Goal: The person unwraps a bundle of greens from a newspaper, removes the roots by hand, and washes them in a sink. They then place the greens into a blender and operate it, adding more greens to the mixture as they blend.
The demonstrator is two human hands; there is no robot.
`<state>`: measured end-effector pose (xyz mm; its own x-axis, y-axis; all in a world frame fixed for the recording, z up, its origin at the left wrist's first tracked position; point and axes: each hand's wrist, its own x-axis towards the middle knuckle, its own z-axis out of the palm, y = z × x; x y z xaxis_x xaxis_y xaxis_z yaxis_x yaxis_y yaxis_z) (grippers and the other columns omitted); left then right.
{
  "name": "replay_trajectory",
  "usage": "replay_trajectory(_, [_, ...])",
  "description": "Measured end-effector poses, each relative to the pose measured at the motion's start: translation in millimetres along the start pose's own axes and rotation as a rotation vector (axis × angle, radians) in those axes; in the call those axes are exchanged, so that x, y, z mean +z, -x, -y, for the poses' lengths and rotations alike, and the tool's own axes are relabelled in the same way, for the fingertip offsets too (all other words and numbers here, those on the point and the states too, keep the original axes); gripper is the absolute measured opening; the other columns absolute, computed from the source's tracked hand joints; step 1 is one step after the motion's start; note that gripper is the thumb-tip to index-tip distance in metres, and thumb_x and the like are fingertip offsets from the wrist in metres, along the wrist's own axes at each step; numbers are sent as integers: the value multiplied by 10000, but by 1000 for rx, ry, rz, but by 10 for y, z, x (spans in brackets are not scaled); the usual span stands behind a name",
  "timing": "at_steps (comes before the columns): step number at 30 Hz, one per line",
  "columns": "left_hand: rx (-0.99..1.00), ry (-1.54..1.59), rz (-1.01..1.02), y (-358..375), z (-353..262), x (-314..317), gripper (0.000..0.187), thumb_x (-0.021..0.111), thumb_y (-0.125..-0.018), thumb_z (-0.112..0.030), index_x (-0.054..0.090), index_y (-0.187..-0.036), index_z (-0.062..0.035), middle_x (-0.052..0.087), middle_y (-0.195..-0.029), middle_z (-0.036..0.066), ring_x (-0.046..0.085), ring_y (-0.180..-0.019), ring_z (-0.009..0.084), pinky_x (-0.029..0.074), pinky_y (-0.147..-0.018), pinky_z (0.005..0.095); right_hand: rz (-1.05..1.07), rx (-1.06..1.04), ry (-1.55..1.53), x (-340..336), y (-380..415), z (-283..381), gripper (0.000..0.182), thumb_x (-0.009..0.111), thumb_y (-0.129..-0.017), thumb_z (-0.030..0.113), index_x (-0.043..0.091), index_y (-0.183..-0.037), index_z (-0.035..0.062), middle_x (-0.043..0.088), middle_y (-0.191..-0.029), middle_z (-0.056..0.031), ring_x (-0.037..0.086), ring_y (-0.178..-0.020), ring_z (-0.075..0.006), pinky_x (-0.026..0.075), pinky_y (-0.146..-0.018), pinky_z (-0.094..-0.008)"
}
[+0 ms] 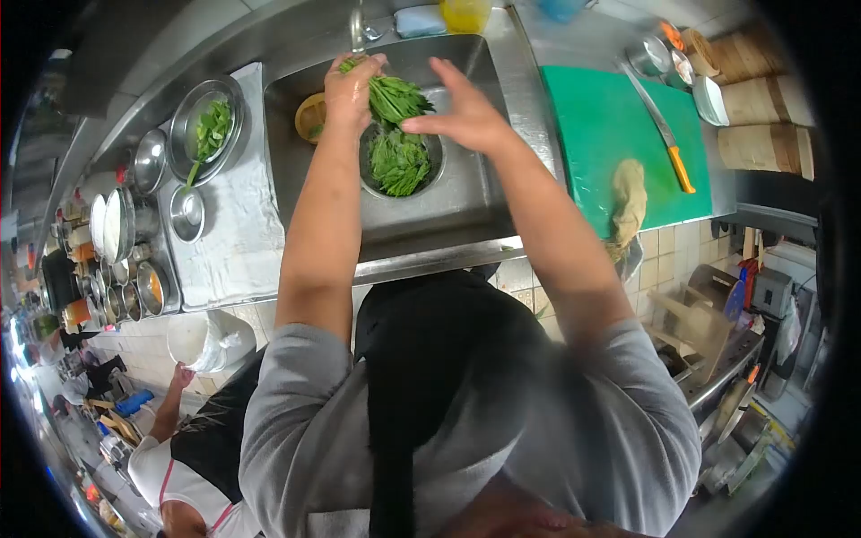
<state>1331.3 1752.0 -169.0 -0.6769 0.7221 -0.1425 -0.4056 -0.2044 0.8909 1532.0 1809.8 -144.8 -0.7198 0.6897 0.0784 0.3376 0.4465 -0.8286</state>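
While the left hand [348, 92] curls its fingers round one bunch [395, 98] by the tap [357, 29], the right hand [465, 115] spreads its fingers wide beside it; whether its thumb touches, I cannot tell. The bunch is bright green, slender-leaved, above one bowl [438, 161] of greens [398, 165] in the sink [475, 202].

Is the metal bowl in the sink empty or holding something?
Not empty: leafy greens lie inside the bowl, visible within its rim.
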Motion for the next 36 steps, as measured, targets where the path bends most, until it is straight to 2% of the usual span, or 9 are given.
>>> replay_trajectory(7, [24, 212, 76, 125, -337, -83, 305, 803, -788, 2, 571, -986, -5, 643, -838, 108, 642, -723, 186, 546, -648, 329, 330, 307, -366, 702, -654, 221, 589, 806, -729, 218, 629, -1222, -52, 684, -1165, -205, 665, -1042, -275, 512, -937, -354])
replay_trajectory(16, [-37, -70, 117, -78, -5, -446, 188, 757, -841, -47, 619, -962, -5, 650, -869, 64, 617, -750, 171, 515, -669, 329, 431, 83, 237, 1028, -662, 164, 391, 656, -837, 300, 693, -1121, 35, 698, -1124, -221, 651, -1101, -375, 517, -964, -416])
replay_trajectory(19, [-78, -465, 80, -56, 142, -424, 206, 770, -831, -94, 641, -959, 3, 653, -853, 60, 613, -749, 167, 501, -680, 330, 320, 4, 429, 1018, -466, 66, 369, 657, -837, 270, 666, -1099, 10, 695, -1109, -217, 667, -1052, -377, 527, -941, -439])
replay_trajectory(20, [-165, -532, 118, -66, 152, -468, 488, 815, -795, -206, 637, -1156, 71, 708, -892, 129, 662, -788, 204, 527, -708, 338, 267, -24, 481, 1011, -410, -9, 367, 666, -834, 255, 650, -1096, -1, 693, -1100, -216, 677, -1021, -378, 533, -924, -447])
replay_trajectory(23, [-252, -829, 360, -17, 153, -534, 527, 822, -781, -219, 631, -1163, 90, 726, -922, 155, 685, -839, 245, 532, -761, 363, 750, 66, 846, 809, -587, -155, 430, 629, -868, 282, 621, -1231, 52, 687, -1189, -178, 644, -1129, -369, 514, -983, -454])
replay_trajectory(26, [-288, -635, 247, 3, 279, -713, 674, 852, -744, -288, 603, -1241, 93, 717, -1078, 209, 690, -987, 278, 526, -846, 378, 677, 142, 821, 375, -596, -183, 474, 657, -874, 288, 583, -1282, 58, 671, -1216, -198, 640, -1130, -381, 513, -980, -458])
replay_trajectory(29, [-251, -900, 68, -41, 625, -890, 741, 851, -754, -358, 585, -1303, 63, 666, -1223, 230, 661, -1092, 290, 512, -903, 389, 428, 287, 623, 162, -545, -238, 535, 715, -846, 379, 607, -1260, 59, 664, -1225, -216, 635, -1155, -365, 505, -989, -453])
replay_trajectory(32, [-621, -801, 122, -63, 909, -942, 771, 829, -791, -397, 556, -1358, 47, 617, -1309, 227, 626, -1156, 314, 499, -957, 400, 357, 380, 380, 149, -471, -23, 602, 748, -813, 468, 623, -1242, 65, 657, -1249, -213, 622, -1187, -346, 492, -1008, -433])
replay_trajectory(36, [-596, -508, 142, -224, 1143, -1046, 586, 748, -885, -347, 588, -1306, 27, 656, -1178, 177, 647, -1038, 293, 533, -918, 397, 417, 216, 299, 579, -458, -215, 622, 762, -793, 521, 644, -1200, 65, 680, -1197, -204, 641, -1156, -327, 494, -999, -412])
